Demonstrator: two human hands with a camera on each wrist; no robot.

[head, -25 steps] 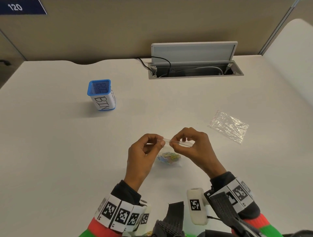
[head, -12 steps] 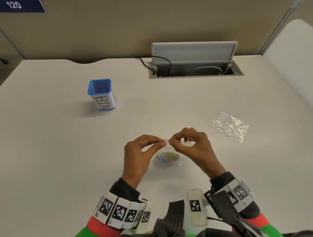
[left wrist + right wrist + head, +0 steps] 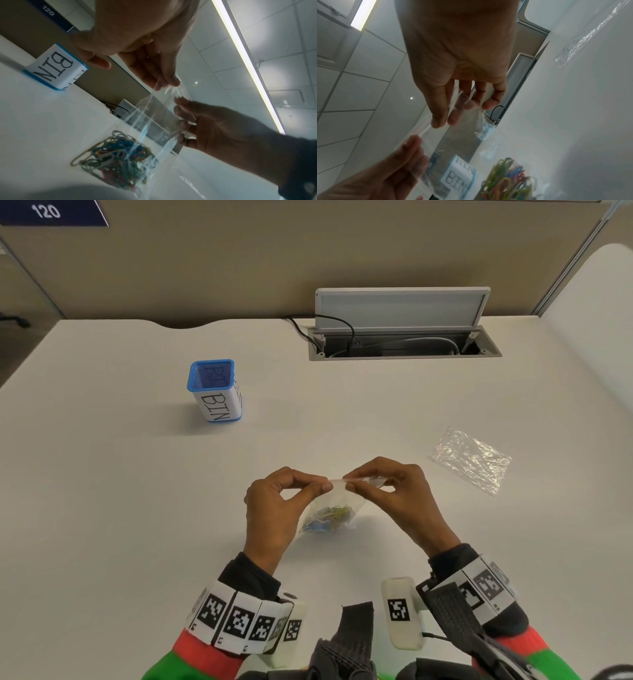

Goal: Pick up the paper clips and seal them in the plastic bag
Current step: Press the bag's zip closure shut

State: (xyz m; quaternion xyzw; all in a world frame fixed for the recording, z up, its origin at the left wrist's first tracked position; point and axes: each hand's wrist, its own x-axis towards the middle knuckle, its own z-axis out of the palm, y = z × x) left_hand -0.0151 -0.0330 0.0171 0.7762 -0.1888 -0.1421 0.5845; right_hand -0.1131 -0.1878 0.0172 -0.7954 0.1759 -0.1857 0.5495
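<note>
- A small clear plastic zip bag (image 3: 337, 501) was held above the white table (image 3: 137, 508) by its top strip, with its bottom resting on or just over the table; which could not be told.
- The left end of the strip was pinched between the thumb and the fingers of the left hand (image 3: 274, 508), the remaining fingers being curled.
- The strip further to the right was pinched by the right hand (image 3: 400, 494), thumb in front and fingers behind, as was seen in the right wrist view (image 3: 453, 54).
- The two hands were placed just beside each other along the strip, their fingertips nearly touching.
- A heap of coloured wire paper clips (image 3: 329, 517), in yellow, blue, green and red, was gathered at the bottom of the bag; in the left wrist view the heap (image 3: 113, 161) was seen through the clear plastic.
- Whether the strip was fully pressed closed could not be told.
- A second, crinkled clear plastic bag (image 3: 471, 458) was laid flat on the table to the right, well apart from the hands.
- A blue mesh cup with a white paper label reading "BIN" (image 3: 215, 390) was stood upright on the far left of the table.
- A grey cable hatch with its lid raised (image 3: 400, 309) was set into the far edge of the table, with black cables running into it.
</note>
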